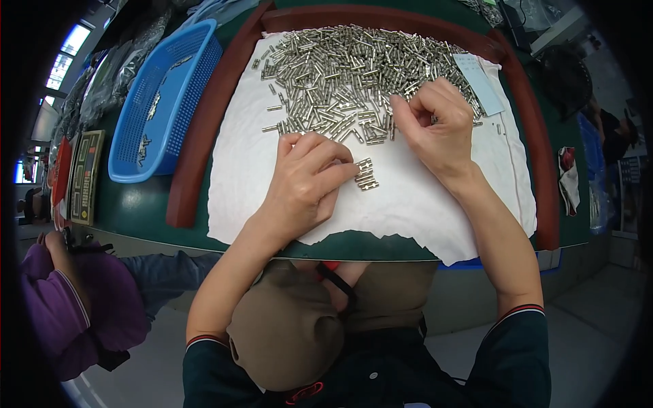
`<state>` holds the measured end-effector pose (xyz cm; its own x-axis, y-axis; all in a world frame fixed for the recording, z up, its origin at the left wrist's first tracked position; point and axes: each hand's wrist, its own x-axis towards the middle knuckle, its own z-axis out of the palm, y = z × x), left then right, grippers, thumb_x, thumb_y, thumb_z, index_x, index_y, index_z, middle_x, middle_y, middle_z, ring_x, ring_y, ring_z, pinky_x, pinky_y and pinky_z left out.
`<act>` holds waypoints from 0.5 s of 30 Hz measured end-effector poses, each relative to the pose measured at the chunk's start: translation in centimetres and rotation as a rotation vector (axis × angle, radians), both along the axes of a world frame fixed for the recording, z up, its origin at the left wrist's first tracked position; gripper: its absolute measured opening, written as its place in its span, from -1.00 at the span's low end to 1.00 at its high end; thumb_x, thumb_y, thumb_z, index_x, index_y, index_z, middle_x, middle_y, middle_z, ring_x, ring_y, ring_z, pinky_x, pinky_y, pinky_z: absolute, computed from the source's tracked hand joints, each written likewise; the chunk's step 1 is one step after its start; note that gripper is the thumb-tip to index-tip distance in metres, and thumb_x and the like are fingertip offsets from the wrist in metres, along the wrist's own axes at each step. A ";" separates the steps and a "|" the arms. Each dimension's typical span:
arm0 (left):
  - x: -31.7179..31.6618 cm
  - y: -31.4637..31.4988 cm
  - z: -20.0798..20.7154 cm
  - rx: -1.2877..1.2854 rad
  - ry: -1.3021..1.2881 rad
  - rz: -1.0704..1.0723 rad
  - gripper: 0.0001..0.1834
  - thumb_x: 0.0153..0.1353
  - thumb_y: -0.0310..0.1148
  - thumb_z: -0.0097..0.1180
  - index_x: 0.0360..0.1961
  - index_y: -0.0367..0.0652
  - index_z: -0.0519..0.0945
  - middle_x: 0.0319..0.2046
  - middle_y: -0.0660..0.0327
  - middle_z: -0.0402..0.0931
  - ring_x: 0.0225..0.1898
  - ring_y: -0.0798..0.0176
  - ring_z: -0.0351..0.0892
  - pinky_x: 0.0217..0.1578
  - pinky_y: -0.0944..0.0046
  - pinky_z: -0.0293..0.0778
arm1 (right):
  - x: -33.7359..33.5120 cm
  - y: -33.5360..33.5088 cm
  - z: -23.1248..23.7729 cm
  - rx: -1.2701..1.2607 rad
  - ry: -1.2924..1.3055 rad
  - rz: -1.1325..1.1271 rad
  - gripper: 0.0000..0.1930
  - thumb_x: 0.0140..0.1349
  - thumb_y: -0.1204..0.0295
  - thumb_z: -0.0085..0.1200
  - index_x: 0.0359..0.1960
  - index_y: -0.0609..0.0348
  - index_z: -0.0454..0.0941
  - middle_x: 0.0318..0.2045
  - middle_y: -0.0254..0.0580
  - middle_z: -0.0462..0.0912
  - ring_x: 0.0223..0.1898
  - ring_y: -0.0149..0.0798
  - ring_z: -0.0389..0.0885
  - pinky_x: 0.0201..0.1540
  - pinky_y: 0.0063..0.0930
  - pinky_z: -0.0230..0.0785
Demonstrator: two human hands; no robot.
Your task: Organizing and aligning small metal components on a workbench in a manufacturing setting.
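Note:
A large heap of small silvery metal pins [354, 61] covers the far part of a white cloth [238, 170]. Closer to me, a short neat row of the same pins [367, 178] lies side by side on the cloth. My left hand [306, 178] rests just left of this row, fingers curled, thumb and fingertips at the row's edge; whatever is between them is hidden. Over the near right side of the heap, my right hand [439, 129] is closed with thumb and fingers bent together. Anything it pinches is too small to make out.
Dark red wooden rails [204, 149] frame the cloth on three sides. A blue plastic basket [126, 146] holding a few pins stands left of the frame. A pale blue paper slip [479, 85] lies beside the heap. A person in purple [85, 306] sits at the left.

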<state>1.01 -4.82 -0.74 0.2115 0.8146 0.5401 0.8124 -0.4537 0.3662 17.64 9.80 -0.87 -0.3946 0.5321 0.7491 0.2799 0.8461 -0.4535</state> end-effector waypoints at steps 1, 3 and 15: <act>0.0 0.0 0.0 0.017 -0.008 0.042 -0.67 -0.22 -0.68 0.10 -0.38 -0.11 0.67 -0.34 0.34 0.59 -0.27 0.24 0.50 -0.10 0.20 0.23 | 0.0 0.1 -0.2 0.000 0.004 -0.002 -0.69 -0.09 0.52 0.26 -0.80 0.11 0.34 -0.79 -0.34 0.37 -0.62 -0.23 0.36 -0.50 -0.33 0.18; 0.0 -0.1 0.0 0.010 -0.011 0.050 -0.68 -0.22 -0.68 0.09 -0.39 -0.12 0.67 -0.35 0.33 0.58 -0.27 0.23 0.50 -0.09 0.20 0.24 | 0.1 0.3 -0.5 0.083 0.070 0.030 -0.66 -0.04 0.64 0.29 -0.75 0.18 0.32 -0.73 -0.32 0.33 -0.66 -0.37 0.26 -0.63 -0.44 0.04; -0.2 -0.6 0.3 0.007 0.112 -0.110 -0.66 -0.24 -0.56 0.17 -0.30 -0.11 0.63 -0.21 0.31 0.56 -0.16 0.21 0.50 -0.04 0.14 0.25 | -0.4 0.6 -0.6 0.039 0.115 -0.028 -0.65 -0.09 0.53 0.26 -0.81 0.05 0.29 -0.80 -0.42 0.34 -0.65 -0.30 0.32 -0.50 -0.38 0.15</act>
<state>0.82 -5.46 -0.41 0.3587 0.7792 0.5140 0.7931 -0.5448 0.2723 17.25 10.40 -1.51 -0.2909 0.5109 0.8089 0.2516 0.8566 -0.4505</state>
